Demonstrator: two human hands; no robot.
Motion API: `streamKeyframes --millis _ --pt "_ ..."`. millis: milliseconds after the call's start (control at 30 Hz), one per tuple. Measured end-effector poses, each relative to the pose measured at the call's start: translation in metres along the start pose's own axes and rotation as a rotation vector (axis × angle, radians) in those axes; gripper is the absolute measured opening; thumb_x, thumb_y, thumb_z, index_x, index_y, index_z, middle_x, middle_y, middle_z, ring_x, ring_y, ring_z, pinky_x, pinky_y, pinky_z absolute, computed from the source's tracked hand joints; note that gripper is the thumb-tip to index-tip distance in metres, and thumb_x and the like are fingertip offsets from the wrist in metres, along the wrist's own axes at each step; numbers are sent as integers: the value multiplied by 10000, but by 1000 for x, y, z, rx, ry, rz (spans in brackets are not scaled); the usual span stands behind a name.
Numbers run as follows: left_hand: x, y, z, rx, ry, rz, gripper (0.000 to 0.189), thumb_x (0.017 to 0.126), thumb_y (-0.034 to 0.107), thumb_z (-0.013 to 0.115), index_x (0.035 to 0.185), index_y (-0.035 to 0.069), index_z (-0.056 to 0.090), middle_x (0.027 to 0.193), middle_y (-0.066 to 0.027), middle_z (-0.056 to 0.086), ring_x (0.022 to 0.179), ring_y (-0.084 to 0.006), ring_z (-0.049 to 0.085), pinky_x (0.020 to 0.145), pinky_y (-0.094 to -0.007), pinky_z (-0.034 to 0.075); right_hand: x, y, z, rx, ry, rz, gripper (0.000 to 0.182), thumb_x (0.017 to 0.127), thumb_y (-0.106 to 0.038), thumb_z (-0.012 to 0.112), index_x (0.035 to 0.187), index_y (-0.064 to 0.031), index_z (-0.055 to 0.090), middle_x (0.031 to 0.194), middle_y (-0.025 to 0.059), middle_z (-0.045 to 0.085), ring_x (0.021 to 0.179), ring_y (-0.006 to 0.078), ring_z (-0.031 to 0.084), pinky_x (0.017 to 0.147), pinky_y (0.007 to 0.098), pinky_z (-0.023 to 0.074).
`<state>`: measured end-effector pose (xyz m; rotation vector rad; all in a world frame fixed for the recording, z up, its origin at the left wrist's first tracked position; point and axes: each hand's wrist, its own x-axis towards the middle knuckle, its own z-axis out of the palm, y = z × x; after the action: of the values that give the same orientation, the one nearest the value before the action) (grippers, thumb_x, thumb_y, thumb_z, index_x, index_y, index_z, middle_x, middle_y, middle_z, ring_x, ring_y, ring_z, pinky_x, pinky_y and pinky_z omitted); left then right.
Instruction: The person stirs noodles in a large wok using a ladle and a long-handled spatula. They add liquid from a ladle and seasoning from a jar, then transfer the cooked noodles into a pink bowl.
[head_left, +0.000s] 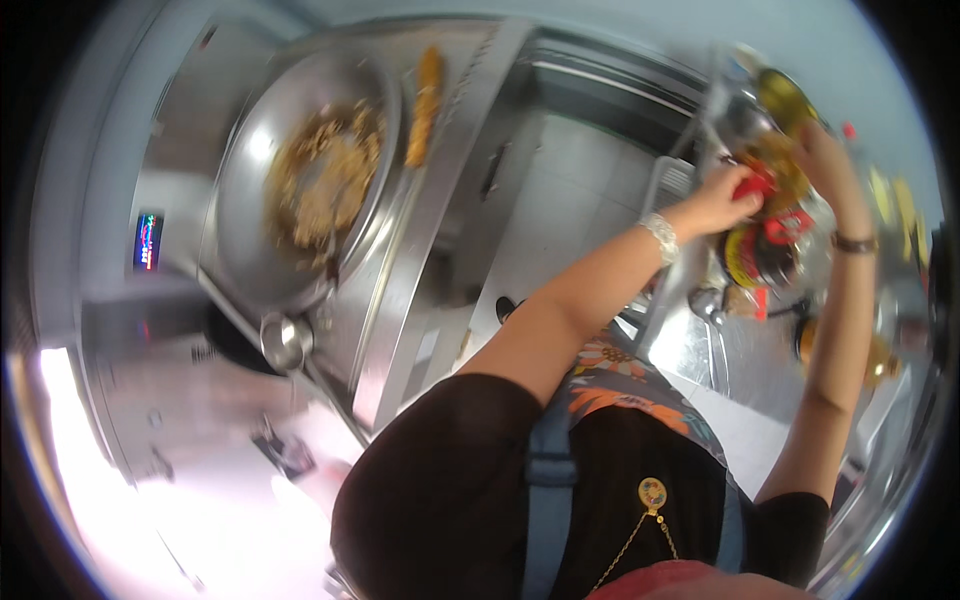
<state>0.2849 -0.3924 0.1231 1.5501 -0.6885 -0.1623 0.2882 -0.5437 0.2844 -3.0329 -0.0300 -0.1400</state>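
My left hand (726, 201), with a pale bracelet at its wrist, reaches across to the right and has its fingers closed on a red lid-like object (754, 184). Beside it, an amber-brown container (784, 169) is blurred. My right hand (819, 159), below a dark wristband, is at the far side of that container; its fingers are partly hidden, so its grip is unclear. A yellow-green bottle (784, 99) stands just beyond. Under my left hand is a dark jar (761, 257) with a yellow and red label and a red top (789, 225).
Metal spoons (709, 307) lie on the steel table (682, 341) beside a white plastic basket (671, 184). To the left, a large wok (244, 217) holds browned food (330, 195). A ladle (286, 341) and a yellow handle (425, 105) are near its rim.
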Motion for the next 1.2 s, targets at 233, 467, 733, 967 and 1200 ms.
streamKeyframes --millis 233,467,733,967,1200 --pt "-175 14 -104 88 -237 -214 416 758 189 602 1124 42 469 1047 -137 515 1019 -267 481 857 -365 394 32 -94 -1 -285 310 -215 296 800 -202 520 1044 -35 540 935 214 591 905 365 542 737 418 452" --pt "-450 -64 -188 156 88 -644 419 768 286 558 1055 -15 519 981 -185 580 902 -292 560 786 -344 433 -55 -548 137 585 -281 -925 416 768 -281 588 1069 -2 523 824 184 616 782 343 596 687 408 473" --pt "-588 45 -191 -193 949 -890 373 848 247 512 1123 -5 502 1054 -114 560 944 -182 524 821 -286 409 -61 -723 280 -328 -670 -1261 322 775 -171 446 1012 -15 597 956 207 606 935 307 581 794 388 458" --pt "-633 62 -69 -986 1828 -892 426 882 267 474 1250 75 379 1139 -73 506 969 -168 509 790 -268 428 39 -635 135 -146 -721 -1088 361 733 -48 482 1093 -27 482 825 234 586 772 382 575 690 413 462" --pt "-610 -76 -20 -851 1559 -1136 375 857 267 473 1079 -28 539 884 -112 606 755 -180 570 691 -294 460 116 -690 258 344 -969 -770 497 750 -65 490 1236 -56 384 688 131 576 532 219 544 448 321 415"
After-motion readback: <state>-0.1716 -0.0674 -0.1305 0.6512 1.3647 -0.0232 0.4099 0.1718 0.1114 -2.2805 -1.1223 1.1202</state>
